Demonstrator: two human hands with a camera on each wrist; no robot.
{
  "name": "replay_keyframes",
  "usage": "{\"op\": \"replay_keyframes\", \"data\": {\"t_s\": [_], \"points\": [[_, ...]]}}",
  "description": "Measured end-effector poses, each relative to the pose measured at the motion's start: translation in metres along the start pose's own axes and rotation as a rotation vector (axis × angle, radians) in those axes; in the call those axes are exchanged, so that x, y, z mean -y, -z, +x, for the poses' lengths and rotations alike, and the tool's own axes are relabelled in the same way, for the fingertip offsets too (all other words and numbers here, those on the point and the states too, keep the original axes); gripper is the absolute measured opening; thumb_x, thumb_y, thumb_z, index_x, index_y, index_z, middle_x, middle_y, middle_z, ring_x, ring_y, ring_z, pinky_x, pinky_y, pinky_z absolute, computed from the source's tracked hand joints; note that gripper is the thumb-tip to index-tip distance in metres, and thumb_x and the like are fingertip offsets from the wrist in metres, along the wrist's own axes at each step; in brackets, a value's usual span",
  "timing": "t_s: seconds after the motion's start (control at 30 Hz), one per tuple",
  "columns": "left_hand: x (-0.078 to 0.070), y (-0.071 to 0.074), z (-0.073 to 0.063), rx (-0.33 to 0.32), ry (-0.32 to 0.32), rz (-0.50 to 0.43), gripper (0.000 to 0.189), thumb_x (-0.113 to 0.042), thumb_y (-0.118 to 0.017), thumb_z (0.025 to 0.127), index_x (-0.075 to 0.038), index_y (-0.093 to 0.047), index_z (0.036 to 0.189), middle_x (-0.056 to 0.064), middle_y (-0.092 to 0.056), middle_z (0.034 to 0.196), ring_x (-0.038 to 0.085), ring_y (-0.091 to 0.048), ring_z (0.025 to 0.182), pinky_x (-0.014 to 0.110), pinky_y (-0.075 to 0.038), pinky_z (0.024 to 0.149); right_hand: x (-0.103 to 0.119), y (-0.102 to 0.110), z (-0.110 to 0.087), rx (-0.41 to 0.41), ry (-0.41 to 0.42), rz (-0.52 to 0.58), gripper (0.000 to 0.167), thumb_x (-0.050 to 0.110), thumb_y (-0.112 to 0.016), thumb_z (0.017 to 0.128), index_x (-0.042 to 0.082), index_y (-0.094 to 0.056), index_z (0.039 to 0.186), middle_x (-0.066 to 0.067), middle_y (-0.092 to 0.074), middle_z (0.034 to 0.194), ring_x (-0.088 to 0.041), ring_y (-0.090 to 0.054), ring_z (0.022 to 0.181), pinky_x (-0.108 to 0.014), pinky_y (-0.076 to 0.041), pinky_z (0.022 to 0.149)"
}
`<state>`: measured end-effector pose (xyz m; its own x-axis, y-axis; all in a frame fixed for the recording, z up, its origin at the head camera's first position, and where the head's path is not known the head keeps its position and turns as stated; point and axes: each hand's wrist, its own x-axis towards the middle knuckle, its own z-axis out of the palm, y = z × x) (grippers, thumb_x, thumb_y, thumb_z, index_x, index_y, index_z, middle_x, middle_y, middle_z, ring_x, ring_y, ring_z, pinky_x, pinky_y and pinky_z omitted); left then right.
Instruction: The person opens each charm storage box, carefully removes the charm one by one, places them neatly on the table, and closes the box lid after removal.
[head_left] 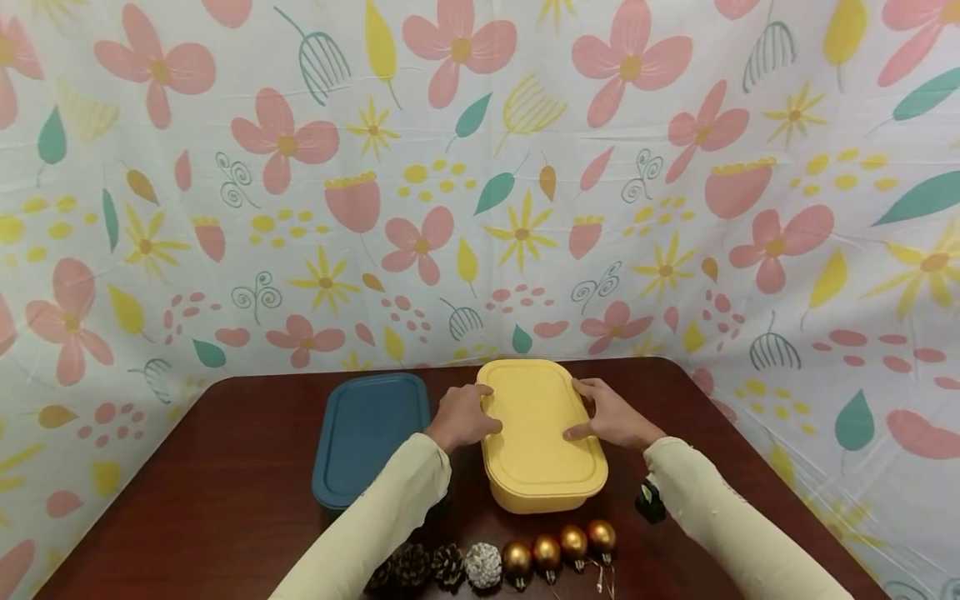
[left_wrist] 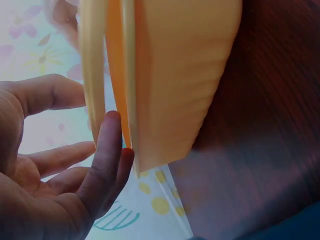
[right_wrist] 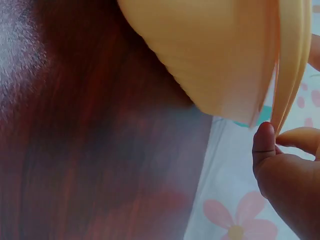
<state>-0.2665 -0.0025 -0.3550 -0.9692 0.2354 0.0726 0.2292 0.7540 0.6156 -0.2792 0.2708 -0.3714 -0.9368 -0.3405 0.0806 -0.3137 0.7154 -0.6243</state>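
Note:
A yellow lid (head_left: 534,425) sits over a matching yellow rectangular box (head_left: 536,500) on the table. In both wrist views a narrow gap separates the lid (left_wrist: 94,65) from the box (left_wrist: 180,75) rim. My left hand (head_left: 461,417) pinches the lid's left edge, thumb on top and fingers by the gap. On the opposite side, my right hand (head_left: 613,417) holds the lid's right edge between thumb and fingers, which the right wrist view shows at the lid's (right_wrist: 295,50) rim. The inside of the box is hidden.
A blue lidded box (head_left: 372,433) stands to the left, partly behind the left sleeve. Along the front lie dark pine cones (head_left: 412,565), a whitish pine cone (head_left: 483,566) and several gold ball ornaments (head_left: 547,553). A flowered cloth (head_left: 450,292) hangs behind the dark table (head_left: 225,467).

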Motion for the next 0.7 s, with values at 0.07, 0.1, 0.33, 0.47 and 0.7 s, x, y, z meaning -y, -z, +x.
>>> {"op": "replay_keyframes", "data": {"t_s": [0.07,0.1,0.33,0.47,0.7], "points": [[0.001,-0.002,0.001,0.007,0.026,0.010,0.060,-0.022,-0.075,0.084,-0.008,-0.059,0.140,0.015,-0.061,0.140,0.037,-0.054,0.130,0.044,-0.054,0.099,-0.001,-0.003,0.001,0.008,-0.009,0.009,0.109,0.033,-0.085,0.079,-0.009,-0.021,0.156,-0.030,-0.027,0.155,-0.049,-0.035,0.140,-0.059,-0.040,0.111],[0.001,-0.002,0.001,0.011,0.035,0.018,0.060,-0.023,-0.076,0.084,-0.008,-0.060,0.140,0.015,-0.061,0.140,0.037,-0.054,0.130,0.045,-0.053,0.100,-0.002,-0.005,0.002,0.010,-0.012,0.011,0.109,0.034,-0.085,0.079,-0.009,-0.021,0.156,-0.030,-0.027,0.156,-0.049,-0.035,0.141,-0.059,-0.039,0.111],[0.006,-0.004,0.001,0.041,0.052,0.043,0.059,-0.022,-0.076,0.084,-0.006,-0.060,0.139,0.016,-0.062,0.138,0.035,-0.058,0.125,0.044,-0.055,0.097,-0.004,-0.010,0.007,0.010,0.000,-0.002,0.103,0.033,-0.083,0.081,-0.008,-0.025,0.156,-0.030,-0.029,0.158,-0.050,-0.033,0.144,-0.061,-0.037,0.113],[0.008,-0.004,0.003,0.064,0.064,0.041,0.062,-0.022,-0.077,0.084,-0.005,-0.058,0.140,0.017,-0.061,0.139,0.033,-0.060,0.123,0.043,-0.055,0.097,-0.005,-0.013,0.008,0.010,0.000,0.010,0.097,0.032,-0.080,0.084,-0.009,-0.029,0.154,-0.032,-0.030,0.158,-0.051,-0.032,0.144,-0.061,-0.036,0.114],[0.006,-0.003,0.004,0.099,0.077,0.070,0.063,-0.022,-0.077,0.084,-0.006,-0.057,0.141,0.017,-0.061,0.138,0.030,-0.062,0.117,0.041,-0.056,0.093,-0.011,-0.015,0.009,0.008,-0.022,0.016,0.094,0.038,-0.076,0.088,-0.006,-0.027,0.156,-0.029,-0.027,0.161,-0.051,-0.027,0.147,-0.061,-0.036,0.114]]}}
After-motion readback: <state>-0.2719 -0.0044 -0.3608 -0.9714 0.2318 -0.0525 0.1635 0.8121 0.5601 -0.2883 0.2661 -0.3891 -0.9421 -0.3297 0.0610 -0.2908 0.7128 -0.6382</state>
